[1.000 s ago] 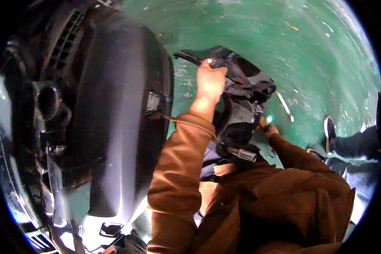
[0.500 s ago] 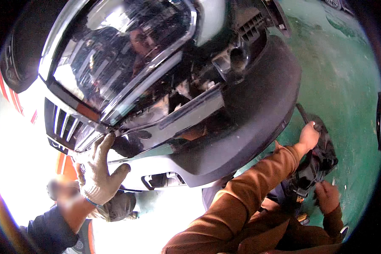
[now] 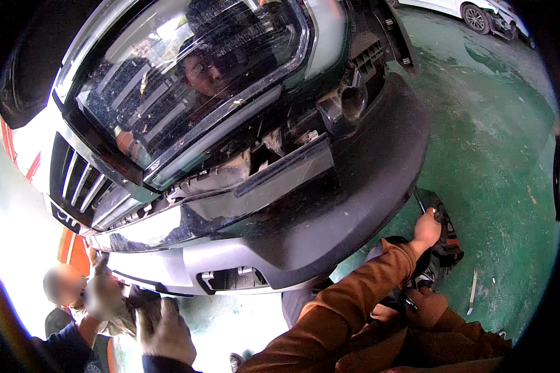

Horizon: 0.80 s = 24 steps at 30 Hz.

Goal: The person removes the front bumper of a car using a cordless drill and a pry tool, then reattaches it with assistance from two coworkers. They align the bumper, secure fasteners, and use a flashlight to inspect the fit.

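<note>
My left hand (image 3: 425, 229), in a brown corduroy sleeve, reaches to the right and is closed on the top of a black plastic part (image 3: 451, 244). Closer to me, my right hand (image 3: 428, 309) is closed beside the part's lower end. A small shiny bit shows at its fingers, too small to name. Left of both hands spreads the car's front bumper (image 3: 361, 211), dark plastic above a grey lower section. Between the bumper and the large headlight (image 3: 186, 93) a gap shows brackets and dirt.
At lower left a person in navy sleeves has a gloved hand (image 3: 163, 332) below the bumper edge. Another person crouches near the striped grille (image 3: 84, 180). A thin pale strip (image 3: 473, 291) lies on the green floor (image 3: 498, 205). A white car (image 3: 442, 7) stands at far right.
The view has shifted. My right hand has moved left, in against the black part, and the part sits lower in view. The other person's gloved hand has left the grille edge.
</note>
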Available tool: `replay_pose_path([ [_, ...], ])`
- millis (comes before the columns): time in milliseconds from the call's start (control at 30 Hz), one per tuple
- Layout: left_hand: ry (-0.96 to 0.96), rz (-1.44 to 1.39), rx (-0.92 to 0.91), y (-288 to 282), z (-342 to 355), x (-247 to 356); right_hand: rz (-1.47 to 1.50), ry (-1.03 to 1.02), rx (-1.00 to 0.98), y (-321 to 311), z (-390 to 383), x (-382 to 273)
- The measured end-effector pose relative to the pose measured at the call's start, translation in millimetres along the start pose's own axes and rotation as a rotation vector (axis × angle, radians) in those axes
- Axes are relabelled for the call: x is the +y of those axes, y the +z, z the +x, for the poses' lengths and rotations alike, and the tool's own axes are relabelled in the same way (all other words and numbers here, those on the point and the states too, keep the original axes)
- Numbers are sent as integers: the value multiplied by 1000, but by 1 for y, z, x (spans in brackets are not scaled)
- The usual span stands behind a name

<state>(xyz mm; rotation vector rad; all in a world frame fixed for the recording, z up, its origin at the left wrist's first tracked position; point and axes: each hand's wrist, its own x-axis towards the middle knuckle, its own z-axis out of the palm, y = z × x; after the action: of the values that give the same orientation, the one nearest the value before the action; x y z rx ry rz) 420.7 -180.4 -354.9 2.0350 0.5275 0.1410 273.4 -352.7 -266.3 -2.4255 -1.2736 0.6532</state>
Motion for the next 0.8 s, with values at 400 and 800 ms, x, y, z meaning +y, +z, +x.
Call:
replay_pose_path([
  [400,124,3,-73,-9,-28,0,453,-185,70,-35,-2,51],
  [800,490,-530,-365,-65,-92,22,1578,182,797,-77,-29,195],
])
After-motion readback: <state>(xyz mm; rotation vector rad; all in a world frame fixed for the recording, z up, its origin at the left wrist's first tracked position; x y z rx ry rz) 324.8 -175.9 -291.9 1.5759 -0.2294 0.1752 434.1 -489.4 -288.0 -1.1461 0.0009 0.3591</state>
